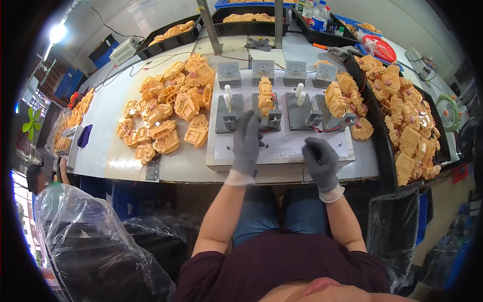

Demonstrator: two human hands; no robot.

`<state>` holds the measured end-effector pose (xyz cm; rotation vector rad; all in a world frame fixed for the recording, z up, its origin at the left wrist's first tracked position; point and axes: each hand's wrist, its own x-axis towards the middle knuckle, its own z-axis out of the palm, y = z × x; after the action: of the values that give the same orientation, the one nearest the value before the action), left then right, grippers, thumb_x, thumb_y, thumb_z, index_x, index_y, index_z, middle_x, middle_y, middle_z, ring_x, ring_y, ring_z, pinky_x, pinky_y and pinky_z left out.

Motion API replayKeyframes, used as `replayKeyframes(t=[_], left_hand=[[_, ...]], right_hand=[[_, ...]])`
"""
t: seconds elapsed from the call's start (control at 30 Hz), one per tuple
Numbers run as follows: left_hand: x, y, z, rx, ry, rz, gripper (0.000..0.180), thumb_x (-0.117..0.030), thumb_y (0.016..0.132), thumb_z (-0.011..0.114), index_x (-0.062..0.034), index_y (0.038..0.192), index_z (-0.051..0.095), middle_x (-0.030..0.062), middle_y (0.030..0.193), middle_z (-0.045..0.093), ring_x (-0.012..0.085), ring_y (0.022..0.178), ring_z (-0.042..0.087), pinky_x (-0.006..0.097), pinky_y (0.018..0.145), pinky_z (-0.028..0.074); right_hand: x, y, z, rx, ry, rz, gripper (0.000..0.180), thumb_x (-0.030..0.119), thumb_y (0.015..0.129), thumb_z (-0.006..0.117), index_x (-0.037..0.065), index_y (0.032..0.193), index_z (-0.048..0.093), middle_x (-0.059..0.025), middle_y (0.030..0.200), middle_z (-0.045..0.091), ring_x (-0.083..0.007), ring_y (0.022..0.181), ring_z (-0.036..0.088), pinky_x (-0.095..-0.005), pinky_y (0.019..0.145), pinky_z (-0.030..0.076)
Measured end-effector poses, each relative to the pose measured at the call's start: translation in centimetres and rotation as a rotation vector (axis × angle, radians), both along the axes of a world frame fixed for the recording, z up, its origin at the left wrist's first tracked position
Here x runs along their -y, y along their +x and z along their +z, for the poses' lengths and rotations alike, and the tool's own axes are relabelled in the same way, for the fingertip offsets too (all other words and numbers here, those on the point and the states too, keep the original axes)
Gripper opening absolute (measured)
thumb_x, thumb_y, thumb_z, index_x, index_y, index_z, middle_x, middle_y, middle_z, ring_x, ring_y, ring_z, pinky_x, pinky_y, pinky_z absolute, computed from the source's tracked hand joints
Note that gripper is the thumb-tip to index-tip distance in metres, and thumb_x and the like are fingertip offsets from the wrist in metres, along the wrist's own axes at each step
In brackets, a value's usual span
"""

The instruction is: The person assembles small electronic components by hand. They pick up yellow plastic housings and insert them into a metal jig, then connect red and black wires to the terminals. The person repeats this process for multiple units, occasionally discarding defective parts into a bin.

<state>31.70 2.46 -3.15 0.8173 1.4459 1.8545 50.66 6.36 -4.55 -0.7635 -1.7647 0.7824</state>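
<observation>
At mid-bench, on white board (284, 138), see orange part (265, 98) upright in 2nd fixture (273, 121) from left; matching part (336, 100) in 4th fixture (331, 121), far right of the 4. Note 1st fixture (221, 116) & 3rd fixture (299, 115) w/o parts, white pegs (301, 94) showing.

Find L hand (246, 141) just near & left of 2nd fixture, fingers extended, fairly narrow, nothing visibly held; can't tell whether touching. Find R hand (322, 160) over board's near right, fingers curled; can't tell whether holding anything.

To do this well, judging by layout: steady orange part by its body, press evenly, avoid tilting. Check for square seating before letting go. Mind fingertips around moving metal bits, prob. a pinch risk. Read far meter (263, 68) straight on, not at a slant. Clear red wire (329, 129) by 4th fixture w/ R cuff, esp. when reaching right. Don't mix left pile (156, 110) w/ parts in right-hand black bin (387, 171).
</observation>
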Motion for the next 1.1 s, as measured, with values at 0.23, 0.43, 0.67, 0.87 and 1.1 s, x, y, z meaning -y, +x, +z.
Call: replayKeyframes(t=[0.23,0.43,0.67,0.87,1.1], left_hand=[[-1.5,-1.9,1.0,0.136,-0.032,-0.115,0.057,-0.045,0.093,0.043,0.0009,0.127,0.046,0.0090,0.090,0.057,0.0063,0.056,0.048,0.019,0.046,0.042],[0.1,-0.5,-1.0,-0.040,0.118,0.018,0.036,-0.026,0.095,0.045,0.0002,0.120,0.051,0.0062,0.092,0.057,0.0055,0.062,0.050,0.018,0.049,0.044],[0.3,-0.6,-1.2,0.024,0.204,0.007,0.031,-0.021,0.096,0.044,0.0006,0.116,0.053,0.0053,0.092,0.059,0.0062,0.064,0.051,0.020,0.051,0.045],[0.2,-0.7,-1.8,0.016,0.171,0.034,0.032,-0.021,0.096,0.043,0.0015,0.116,0.053,0.0068,0.090,0.060,0.0079,0.063,0.053,0.021,0.052,0.046],[0.1,-0.6,-1.6,-0.010,0.161,0.015,0.031,-0.021,0.096,0.044,0.0014,0.116,0.053,0.0073,0.091,0.061,0.0079,0.064,0.053,0.022,0.053,0.046]], right_hand=[[-1.4,3.9,-0.4,-0.032,0.096,-0.137,0.016,-0.006,0.079,0.062,-0.002,0.095,0.063,-0.0073,0.080,0.064,-0.0111,0.068,0.060,-0.0237,0.063,0.048],[-3.8,6.8,-2.9,-0.135,0.135,-0.385,0.014,-0.005,0.081,0.061,-0.004,0.095,0.063,-0.0049,0.084,0.064,-0.0072,0.072,0.056,-0.0225,0.064,0.047],[-5.0,7.1,-4.3,0.092,0.347,-0.450,0.016,-0.002,0.077,0.063,0.000,0.093,0.064,-0.0129,0.084,0.061,-0.0253,0.072,0.059,-0.0332,0.063,0.047],[-5.0,7.4,-4.0,0.169,0.319,-0.452,0.010,0.004,0.077,0.066,0.001,0.086,0.067,-0.0139,0.083,0.061,-0.0280,0.073,0.059,-0.0359,0.065,0.047],[-5.1,7.1,-2.9,0.216,0.336,-0.454,0.009,0.006,0.074,0.068,-0.001,0.079,0.067,-0.0128,0.078,0.061,-0.0273,0.071,0.058,-0.0367,0.064,0.046]])
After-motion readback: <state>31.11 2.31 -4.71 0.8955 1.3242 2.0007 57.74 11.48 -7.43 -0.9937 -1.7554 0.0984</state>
